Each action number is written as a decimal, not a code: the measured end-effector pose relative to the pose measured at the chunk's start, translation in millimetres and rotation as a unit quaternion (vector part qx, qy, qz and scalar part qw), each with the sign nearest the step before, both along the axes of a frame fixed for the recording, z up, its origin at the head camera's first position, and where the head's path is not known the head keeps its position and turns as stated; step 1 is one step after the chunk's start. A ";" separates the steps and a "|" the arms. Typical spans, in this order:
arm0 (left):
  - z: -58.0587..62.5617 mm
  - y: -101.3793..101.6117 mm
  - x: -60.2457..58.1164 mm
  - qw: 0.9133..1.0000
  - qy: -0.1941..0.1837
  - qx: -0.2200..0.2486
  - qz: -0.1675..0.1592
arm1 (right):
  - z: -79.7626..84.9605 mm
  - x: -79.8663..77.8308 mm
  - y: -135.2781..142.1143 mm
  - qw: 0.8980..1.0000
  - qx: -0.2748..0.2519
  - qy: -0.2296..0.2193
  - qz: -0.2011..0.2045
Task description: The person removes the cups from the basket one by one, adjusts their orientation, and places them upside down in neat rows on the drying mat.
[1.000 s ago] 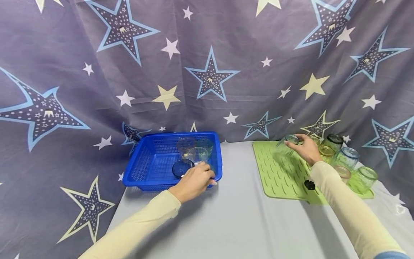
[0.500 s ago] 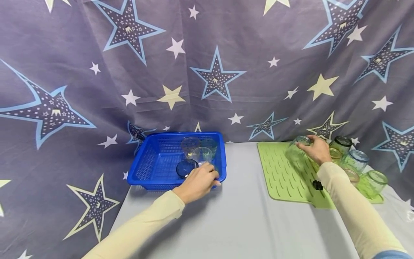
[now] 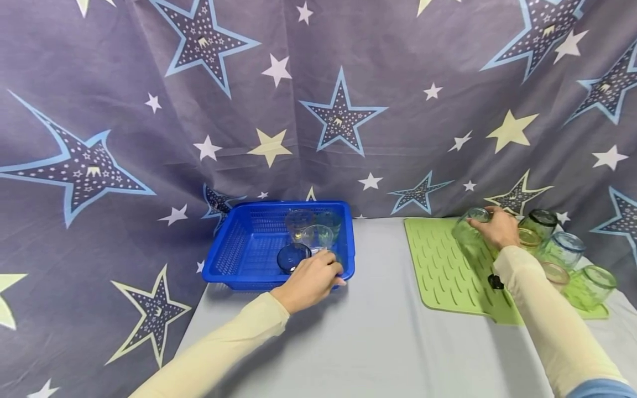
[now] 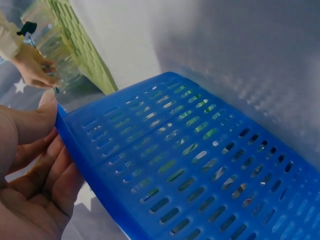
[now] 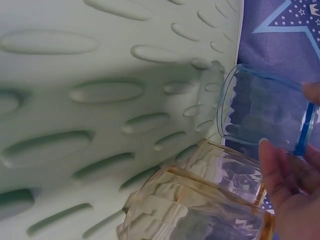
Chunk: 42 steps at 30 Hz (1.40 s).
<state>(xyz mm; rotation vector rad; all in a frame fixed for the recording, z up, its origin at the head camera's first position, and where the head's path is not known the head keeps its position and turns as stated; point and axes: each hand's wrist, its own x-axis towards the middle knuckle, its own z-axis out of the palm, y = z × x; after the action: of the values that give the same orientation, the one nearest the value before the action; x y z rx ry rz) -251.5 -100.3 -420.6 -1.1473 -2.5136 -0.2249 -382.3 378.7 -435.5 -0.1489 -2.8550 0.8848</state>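
Note:
With its thumb and fingers, my left hand (image 3: 314, 278) grips the rim at the near right corner of a blue plastic basket (image 4: 125, 160). Inside the basket stand a dark blue glass (image 3: 288, 260) and several clear or tinted glasses (image 3: 318, 235). On the right, my right hand (image 3: 499, 228) pinches a light blue drinking glass (image 5: 270, 107) by its thick base. This glass is upside down, its rim close to the back of a green ridged mat (image 3: 427, 265). Beside it in the right wrist view are two amber glasses (image 5: 195, 205), also upside down.
More glasses are grouped on the mat's right side: a black one (image 3: 539, 221), a blue one (image 3: 563, 250) and a green one (image 3: 589, 287) among them. A starry curtain (image 3: 388, 66) hangs behind the white table (image 3: 373, 331).
My right hand has moved the light blue glass rightward over the mat, nearer the grouped glasses. The left hand stays on the basket's rim. The head view has turned slightly left.

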 end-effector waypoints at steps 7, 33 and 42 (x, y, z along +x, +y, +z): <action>-0.6 0.5 -0.6 1.000 0.000 0.002 -0.004 | -1.4 -7.0 -0.1 1.000 0.002 -0.008 -0.012; -2.9 -3.1 4.0 1.000 0.008 0.010 -0.001 | -11.1 -24.2 -6.0 0.998 0.030 -0.057 0.010; -2.1 -0.4 1.6 1.000 -0.002 0.006 0.000 | -4.7 -19.3 -3.6 0.996 0.023 -0.084 0.023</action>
<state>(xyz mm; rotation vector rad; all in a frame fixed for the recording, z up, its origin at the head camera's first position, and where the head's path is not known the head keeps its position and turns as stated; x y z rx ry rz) -249.9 -100.7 -422.7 -1.1442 -2.5109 -0.2428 -401.6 375.1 -440.2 -0.1588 -3.0432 0.8540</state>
